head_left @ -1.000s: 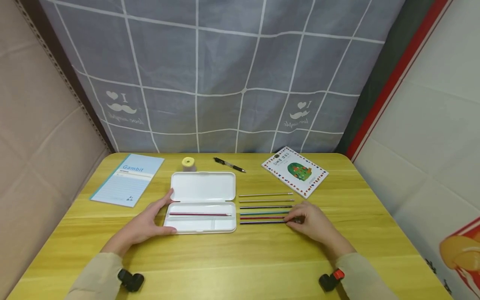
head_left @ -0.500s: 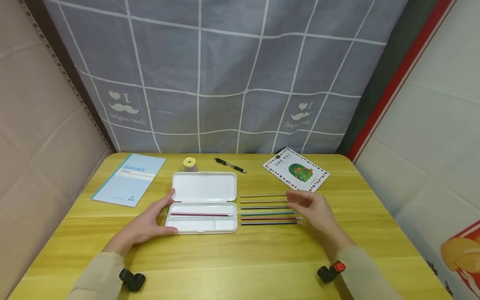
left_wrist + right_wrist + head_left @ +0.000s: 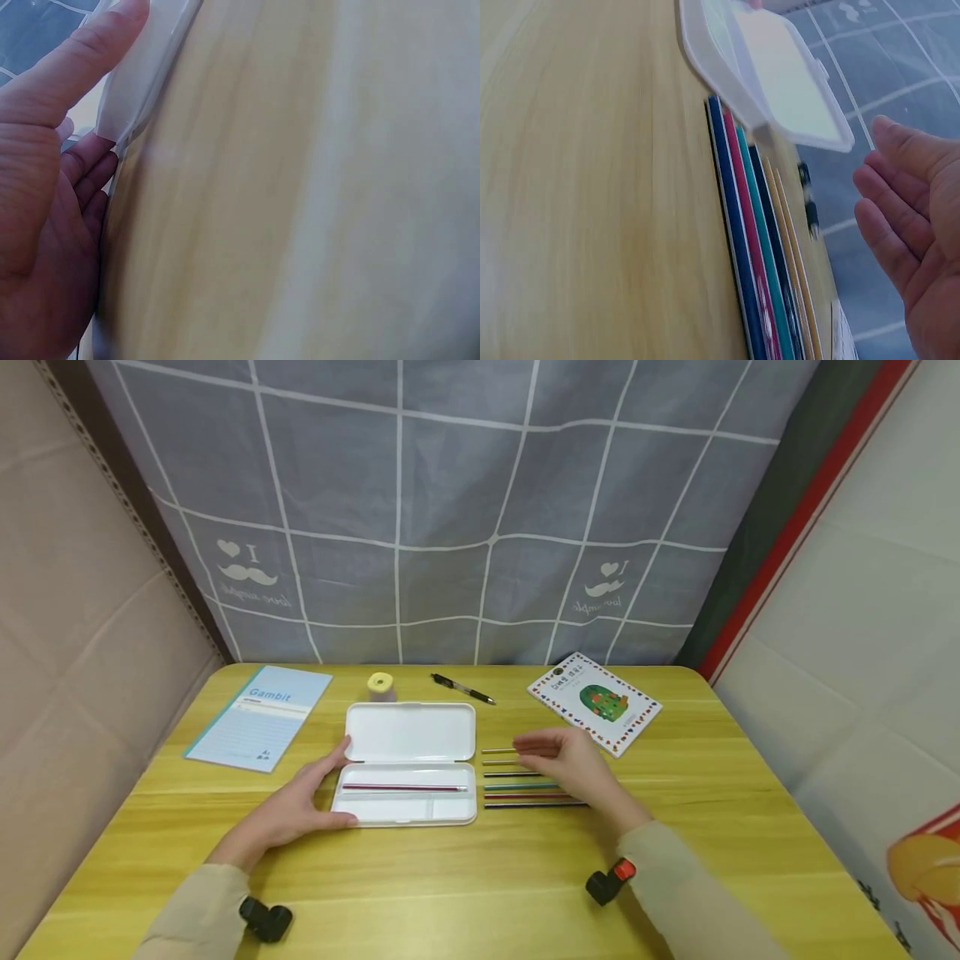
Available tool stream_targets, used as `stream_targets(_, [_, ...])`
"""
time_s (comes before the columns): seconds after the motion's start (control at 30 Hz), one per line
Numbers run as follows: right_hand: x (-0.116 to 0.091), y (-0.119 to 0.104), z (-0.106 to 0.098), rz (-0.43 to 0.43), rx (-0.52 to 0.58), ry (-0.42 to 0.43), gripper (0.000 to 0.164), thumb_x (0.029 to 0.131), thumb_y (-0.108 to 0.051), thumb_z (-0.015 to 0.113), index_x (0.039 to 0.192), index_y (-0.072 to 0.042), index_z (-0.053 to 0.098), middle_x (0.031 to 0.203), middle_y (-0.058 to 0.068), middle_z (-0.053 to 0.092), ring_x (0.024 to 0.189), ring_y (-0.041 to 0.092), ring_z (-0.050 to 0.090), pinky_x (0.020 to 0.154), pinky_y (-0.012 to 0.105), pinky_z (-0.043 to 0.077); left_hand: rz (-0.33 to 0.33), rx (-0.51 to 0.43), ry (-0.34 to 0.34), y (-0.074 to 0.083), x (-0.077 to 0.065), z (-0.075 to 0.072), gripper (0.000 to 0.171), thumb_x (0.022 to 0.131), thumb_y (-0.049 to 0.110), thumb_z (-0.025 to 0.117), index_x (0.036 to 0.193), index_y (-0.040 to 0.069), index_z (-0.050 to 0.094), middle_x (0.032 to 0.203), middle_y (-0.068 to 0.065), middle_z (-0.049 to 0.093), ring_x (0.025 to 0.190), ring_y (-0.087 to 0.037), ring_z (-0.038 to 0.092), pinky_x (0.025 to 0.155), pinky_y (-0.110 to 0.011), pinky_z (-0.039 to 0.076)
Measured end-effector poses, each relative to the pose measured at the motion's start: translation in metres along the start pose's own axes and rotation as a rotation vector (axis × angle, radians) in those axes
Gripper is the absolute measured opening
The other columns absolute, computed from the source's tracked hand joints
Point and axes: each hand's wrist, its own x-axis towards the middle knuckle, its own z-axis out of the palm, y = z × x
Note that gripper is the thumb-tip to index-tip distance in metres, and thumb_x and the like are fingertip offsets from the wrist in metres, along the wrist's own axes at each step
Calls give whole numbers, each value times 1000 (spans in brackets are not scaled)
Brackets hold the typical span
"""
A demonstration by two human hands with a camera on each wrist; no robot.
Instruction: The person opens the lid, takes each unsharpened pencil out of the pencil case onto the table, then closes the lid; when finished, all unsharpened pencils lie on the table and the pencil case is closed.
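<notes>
A white pencil case (image 3: pixel 408 810) lies with its lid (image 3: pixel 411 732) raised back, and a dark red pencil (image 3: pixel 405 787) is in its upper compartment. My left hand (image 3: pixel 296 806) holds the case's left end, thumb (image 3: pixel 82 56) at the front corner and fingers at the back. Right of the case lies a row of several pencils (image 3: pixel 521 796): dark blue, red, teal, black and two plain wood-coloured. My right hand (image 3: pixel 577 768) hovers over their right part, hiding some ends. In the right wrist view its fingers (image 3: pixel 889 232) are loosely bent with nothing between them.
Behind the case stand a yellow-topped roll (image 3: pixel 381 687) and a black pen (image 3: pixel 462 689). A blue notebook (image 3: pixel 258 718) lies at the far left, a white booklet (image 3: pixel 596 702) at the back right. A grey checked cloth (image 3: pixel 435 510) hangs behind the table (image 3: pixel 450 893).
My right hand has let go of the pencils' right ends, lifted, and moved left over the row. The left hand stays on the pencil case.
</notes>
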Motion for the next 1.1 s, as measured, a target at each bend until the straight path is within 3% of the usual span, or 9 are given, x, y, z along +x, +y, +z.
stream_targets(0.3, [18,-11,43,-30,-121,-118,22,93,-7,79,115,-3,79,109,9,79,99,18,76,80,24,60,-12,2,-3,2,1,1,121,80,36,92,169,14,13,151,-19,53,149,-50,24,117,-74,17])
stream_targets(0.57, [24,-8,78,-17,-203,-155,15,91,-10,82,106,-8,82,98,-2,79,88,7,73,76,21,59,-28,3,-7,1,-2,1,121,80,38,92,169,14,13,156,-23,45,151,-52,20,117,-75,16])
stream_targets(0.83, [34,-18,93,-14,-347,-234,16,92,-14,82,108,-13,83,99,-7,78,93,6,70,85,25,58,-30,0,2,-1,-3,1,121,80,37,92,169,15,13,155,-23,45,150,-52,21,117,-75,16])
stream_targets(1.1, [40,-22,99,-50,-506,-233,14,93,-13,80,107,-15,84,97,-9,77,91,4,68,85,24,57,-29,-3,-3,0,-1,1,121,80,37,92,169,16,13,155,-22,46,150,-52,20,117,-75,16])
